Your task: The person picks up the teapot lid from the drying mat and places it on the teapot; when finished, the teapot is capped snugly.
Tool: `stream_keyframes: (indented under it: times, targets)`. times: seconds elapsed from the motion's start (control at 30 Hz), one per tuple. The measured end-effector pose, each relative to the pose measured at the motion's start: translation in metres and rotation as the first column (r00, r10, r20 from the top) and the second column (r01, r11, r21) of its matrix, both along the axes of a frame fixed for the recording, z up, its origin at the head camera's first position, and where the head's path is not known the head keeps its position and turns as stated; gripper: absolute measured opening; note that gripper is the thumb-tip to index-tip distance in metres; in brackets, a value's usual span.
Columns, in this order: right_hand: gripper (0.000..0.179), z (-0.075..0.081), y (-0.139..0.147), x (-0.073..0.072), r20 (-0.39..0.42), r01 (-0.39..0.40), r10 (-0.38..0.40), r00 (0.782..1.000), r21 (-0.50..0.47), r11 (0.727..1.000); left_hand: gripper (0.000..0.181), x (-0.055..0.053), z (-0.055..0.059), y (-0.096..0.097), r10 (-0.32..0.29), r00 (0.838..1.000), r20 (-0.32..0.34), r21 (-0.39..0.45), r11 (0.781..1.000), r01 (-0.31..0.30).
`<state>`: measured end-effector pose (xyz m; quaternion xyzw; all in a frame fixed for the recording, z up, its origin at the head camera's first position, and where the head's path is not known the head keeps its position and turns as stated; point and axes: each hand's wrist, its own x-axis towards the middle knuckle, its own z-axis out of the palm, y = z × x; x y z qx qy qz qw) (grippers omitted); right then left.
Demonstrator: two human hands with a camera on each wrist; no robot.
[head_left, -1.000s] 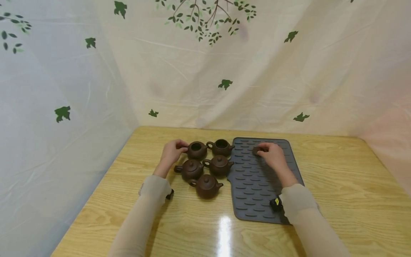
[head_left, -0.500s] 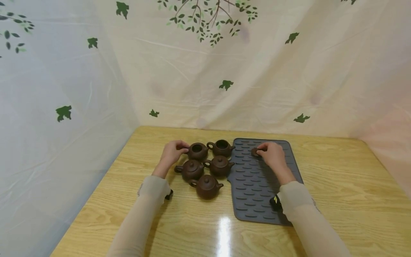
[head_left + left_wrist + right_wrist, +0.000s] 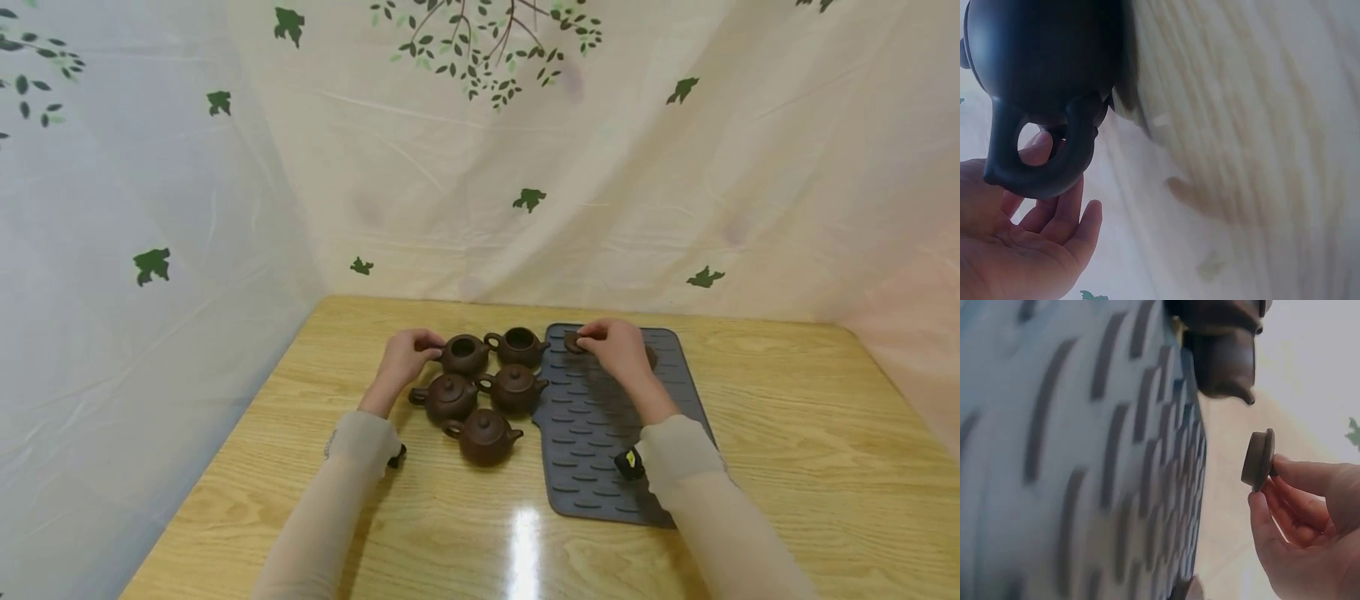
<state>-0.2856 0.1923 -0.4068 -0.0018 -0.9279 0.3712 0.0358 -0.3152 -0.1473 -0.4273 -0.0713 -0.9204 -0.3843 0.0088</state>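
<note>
At the left my left hand [image 3: 407,354] holds the handle of a lidless dark brown teapot [image 3: 464,355]. In the left wrist view a nearer teapot [image 3: 1041,56] with its looped handle hides part of the fingers of my left hand [image 3: 1029,250]. Over the back of the grey ridged mat [image 3: 585,450], my right hand [image 3: 619,354] pinches a round brown lid [image 3: 574,342] by its knob. The right wrist view shows that lid [image 3: 1258,459] tilted on edge and apart from the mat. A second lidless teapot [image 3: 520,347] stands between the hands.
Three teapots with lids on, one at the left [image 3: 449,397], one at the right [image 3: 514,388] and one in front [image 3: 485,437], stand close together. Another lid [image 3: 651,357] lies on the mat, partly behind my right wrist. A curtain [image 3: 480,167] hangs behind the wooden table [image 3: 420,533].
My right hand has lifted the lid and moved left and back with it, uncovering another lid on the mat. The left hand stays at the teapot's handle.
</note>
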Motion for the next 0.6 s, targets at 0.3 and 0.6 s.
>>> stream_keyframes:
  times: [0.3, 0.6]
  targets:
    - [0.024, 0.009, -0.029, -0.006, -0.028, -0.071, 0.069, 0.997, -0.067, 0.995, 0.014, 0.001, 0.002, 0.0, -0.007, 1.0, 0.022, -0.017, 1.0, 0.008]
    - [0.024, 0.02, -0.062, -0.012, -0.025, -0.117, 0.115, 0.993, -0.101, 0.988, 0.013, -0.001, 0.004, -0.001, -0.017, 0.999, 0.033, -0.033, 0.999, 0.018]
